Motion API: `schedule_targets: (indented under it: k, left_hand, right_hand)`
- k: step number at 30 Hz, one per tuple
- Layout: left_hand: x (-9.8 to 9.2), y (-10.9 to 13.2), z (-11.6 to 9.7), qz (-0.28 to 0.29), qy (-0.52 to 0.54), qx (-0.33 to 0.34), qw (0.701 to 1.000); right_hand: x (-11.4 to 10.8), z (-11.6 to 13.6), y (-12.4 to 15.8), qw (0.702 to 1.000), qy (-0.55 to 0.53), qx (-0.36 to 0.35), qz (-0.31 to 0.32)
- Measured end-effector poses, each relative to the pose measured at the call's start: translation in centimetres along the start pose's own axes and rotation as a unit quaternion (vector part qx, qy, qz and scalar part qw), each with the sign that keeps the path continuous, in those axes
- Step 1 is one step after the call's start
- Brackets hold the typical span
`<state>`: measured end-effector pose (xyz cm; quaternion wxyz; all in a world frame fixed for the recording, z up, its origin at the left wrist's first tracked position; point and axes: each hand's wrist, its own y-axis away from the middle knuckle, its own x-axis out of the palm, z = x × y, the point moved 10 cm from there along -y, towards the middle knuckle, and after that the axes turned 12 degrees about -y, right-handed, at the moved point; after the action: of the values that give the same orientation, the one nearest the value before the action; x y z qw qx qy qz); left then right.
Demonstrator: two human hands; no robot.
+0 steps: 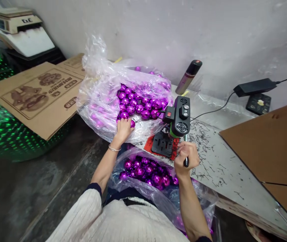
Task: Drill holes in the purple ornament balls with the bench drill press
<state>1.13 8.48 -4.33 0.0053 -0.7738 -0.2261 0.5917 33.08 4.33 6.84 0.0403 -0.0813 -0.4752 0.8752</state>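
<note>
My left hand point(124, 129) is closed at the near edge of a clear plastic bag point(95, 80) that holds many shiny purple mirror-faceted balls point(139, 108). A purple ball point(132, 123) shows at its fingers. My right hand point(186, 155) is wrapped round the black-ended lever handle point(186, 162) of a small black bench press point(181, 116). The press has a slotted base plate point(161, 144) on a red mat point(148, 144); nothing rests on the plate. Below the table edge, a second clear bag point(143, 188) lies open over my lap, with more purple balls point(145, 169) in it.
Small dark wire-like scraps point(208, 148) litter the white tabletop point(249, 201). A spray can point(188, 77) and a power adapter point(255, 86) with its cable stand behind. Cardboard lies to the right point(271, 148), and a printed cardboard sheet point(40, 94) covers green balls point(27, 137) at left.
</note>
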Motion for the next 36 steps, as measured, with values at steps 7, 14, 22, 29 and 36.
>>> schedule_targets:
  k: [7, 14, 22, 29, 36]
  left_hand:
    - [-0.8, 1.1, 0.0, -0.034, 0.332, -0.086, 0.939]
    - [5.1, 7.4, -8.3, 0.104, 0.569, -0.118, 0.807]
    - [7.2, 7.5, -10.9, 0.056, 0.279, -0.015, 0.959]
    - [6.9, 7.5, -12.8, 0.049, 0.223, 0.076, 0.971]
    - [6.1, 8.1, -13.8, 0.046, 0.212, 0.16, 0.963]
  right_hand:
    - [0.2, 0.2, -0.3, 1.0, -0.003, -0.011, 0.016]
    - [0.0, 0.7, -3.3, 0.999, -0.017, 0.043, -0.004]
    - [0.4, 0.9, -2.5, 0.999, -0.002, 0.012, 0.041]
    - [0.5, 0.9, -2.2, 0.999, 0.002, 0.015, 0.039]
    - [0.5, 0.9, -2.0, 0.999, 0.007, 0.013, 0.04]
